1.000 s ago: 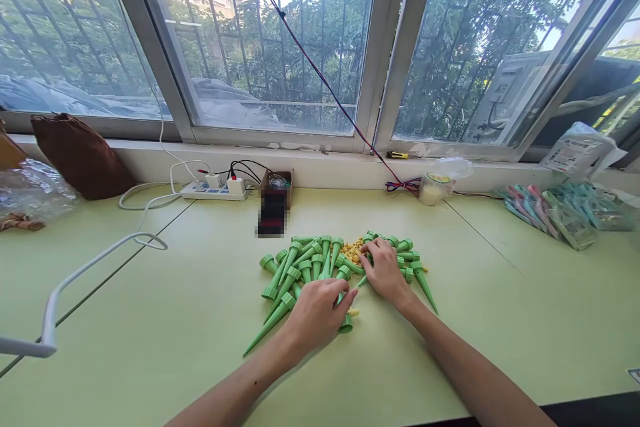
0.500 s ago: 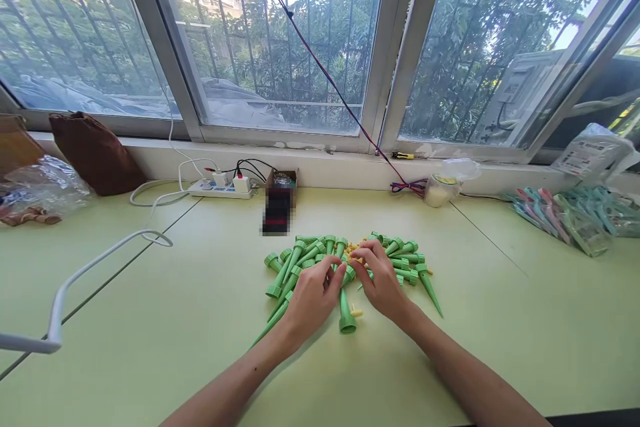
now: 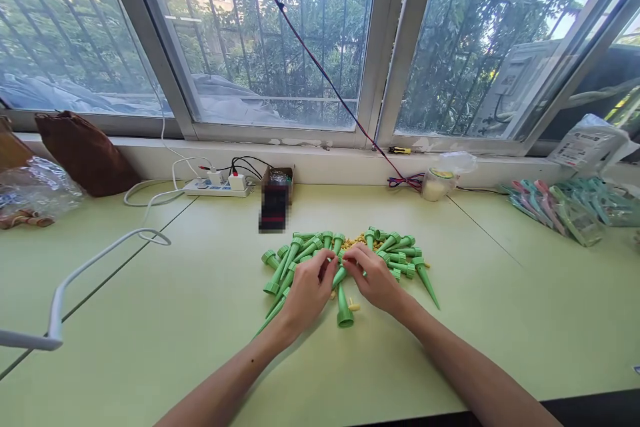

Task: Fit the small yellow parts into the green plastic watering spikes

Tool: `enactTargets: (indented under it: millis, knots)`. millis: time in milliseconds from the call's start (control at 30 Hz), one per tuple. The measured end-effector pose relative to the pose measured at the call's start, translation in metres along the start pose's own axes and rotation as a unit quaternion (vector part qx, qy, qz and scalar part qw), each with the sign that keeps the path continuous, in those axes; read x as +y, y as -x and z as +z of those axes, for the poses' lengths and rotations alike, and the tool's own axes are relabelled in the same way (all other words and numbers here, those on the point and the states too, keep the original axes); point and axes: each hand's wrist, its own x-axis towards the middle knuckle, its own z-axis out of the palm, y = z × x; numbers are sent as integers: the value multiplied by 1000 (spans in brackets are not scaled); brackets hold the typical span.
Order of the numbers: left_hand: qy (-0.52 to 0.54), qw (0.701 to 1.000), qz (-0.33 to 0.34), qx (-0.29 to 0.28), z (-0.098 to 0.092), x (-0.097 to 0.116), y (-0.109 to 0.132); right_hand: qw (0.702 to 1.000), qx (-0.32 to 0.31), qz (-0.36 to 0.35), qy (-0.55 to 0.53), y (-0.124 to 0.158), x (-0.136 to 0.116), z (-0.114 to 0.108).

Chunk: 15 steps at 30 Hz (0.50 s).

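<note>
My left hand (image 3: 313, 285) and my right hand (image 3: 373, 278) meet over a pile of green plastic plant-watering spikes (image 3: 295, 260). Both are closed, thumbs and fingers pinched close together at one green watering spike (image 3: 339, 277) between them. The fingers partly hide that spike and any small piece at its end. Just below, another spike (image 3: 345, 313) lies with its wide round mouth toward me, a small yellow plug (image 3: 354, 307) beside it. More spikes (image 3: 400, 250) lie right of my right hand. Small yellow pieces (image 3: 357, 240) are heaped behind my fingers.
Against the wall stand a power strip (image 3: 217, 187) with cables, a small box (image 3: 279, 180) and a jar (image 3: 439, 185). Bagged pastel-coloured items (image 3: 565, 210) lie at right. A white bent tube (image 3: 57, 303) reaches in from the left; a brown bag (image 3: 85, 153) stands behind.
The spike between my hands has turned, its body now slanting down toward my left hand. My right fingers have drawn in closer together. The view has shifted slightly.
</note>
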Motion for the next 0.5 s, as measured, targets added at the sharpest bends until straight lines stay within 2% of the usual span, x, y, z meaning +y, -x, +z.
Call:
enactTargets:
  millis: [100,200,333,500]
  knots:
    - [-23,999,17,-15,-3,2,-2,1000,-3,8,15,-1,5,-3]
    - [-88,991,58,-80,-8,3,-2,1000,-7,16,26,0,7,-3]
    - [-173,961,112,-184,-18,4,-3,999,-10,25,32,1,9,-2]
    - [-269,922,161,-226,-22,0,-3,999,-11,29,34,0,10,-2]
